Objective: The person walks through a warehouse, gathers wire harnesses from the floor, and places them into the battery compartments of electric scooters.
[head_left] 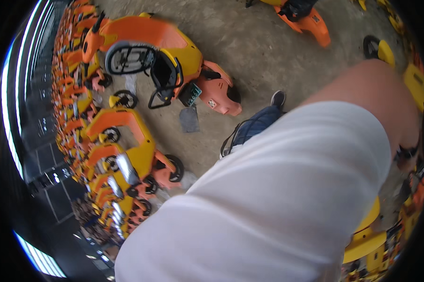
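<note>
My raised right arm, in a white sleeve (278, 174), fills the lower middle and right of the head view. Its bent bare elbow (374, 84) points to the upper right, and the forearm folds back along the right rim. Something dark crosses the arm near the wrist. What shows of the hand beyond it is small and blurred, so its fingers and anything in them cannot be made out. My left hand is out of the picture. The closest whole vehicle is an orange and yellow scooter (188, 51), its seat (129, 58) tipped up over an uncovered black storage bin (164, 70).
Long rows of orange and yellow scooters (132, 155) stand at the left. A grey flat piece (189, 120) lies on the concrete floor (249, 51). My blue trouser leg (256, 126) and dark shoe (278, 98) show beside the sleeve. Yellow panels (367, 246) are at the lower right.
</note>
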Demonstrator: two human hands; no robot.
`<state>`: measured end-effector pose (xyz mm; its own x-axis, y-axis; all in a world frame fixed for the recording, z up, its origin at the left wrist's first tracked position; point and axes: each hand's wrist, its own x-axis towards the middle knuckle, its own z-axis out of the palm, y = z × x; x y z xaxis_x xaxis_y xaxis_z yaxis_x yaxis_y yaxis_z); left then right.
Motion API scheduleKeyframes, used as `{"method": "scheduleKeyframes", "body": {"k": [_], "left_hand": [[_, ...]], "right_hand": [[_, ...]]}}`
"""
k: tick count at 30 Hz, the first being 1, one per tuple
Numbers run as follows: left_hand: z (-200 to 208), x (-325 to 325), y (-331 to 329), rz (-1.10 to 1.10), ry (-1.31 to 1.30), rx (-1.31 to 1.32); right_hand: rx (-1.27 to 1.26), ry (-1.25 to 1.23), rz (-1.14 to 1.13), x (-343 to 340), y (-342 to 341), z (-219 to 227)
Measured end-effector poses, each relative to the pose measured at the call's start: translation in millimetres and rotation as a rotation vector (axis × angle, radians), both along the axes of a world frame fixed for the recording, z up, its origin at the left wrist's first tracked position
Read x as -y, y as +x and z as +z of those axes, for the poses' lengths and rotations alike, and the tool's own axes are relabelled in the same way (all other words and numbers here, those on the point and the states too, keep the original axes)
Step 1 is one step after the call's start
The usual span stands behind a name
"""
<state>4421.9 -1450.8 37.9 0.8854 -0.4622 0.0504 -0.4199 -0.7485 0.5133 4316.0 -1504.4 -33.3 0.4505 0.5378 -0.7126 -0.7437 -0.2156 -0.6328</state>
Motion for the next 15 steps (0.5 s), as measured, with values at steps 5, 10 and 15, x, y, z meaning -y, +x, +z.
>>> {"method": "scheduleKeyframes", "body": {"k": [5, 10, 15], "left_hand": [[-23.0, 72.9, 24.5, -0.180, -0.114, -0.035], [-14.6, 137.9, 35.4, -0.323, -0.201, -0.033], [-3.9, 139.4, 27.2, -0.372, -0.256, -0.033]], "right_hand": [[-0.095, -0.030, -0.003, -4.3, -5.4, -11.7], [-0.162, -0.042, -0.040, -2.1, 3.6, -11.1], [-0.252, 0.020, -0.066, -24.2, 18.8, -23.6]]}}
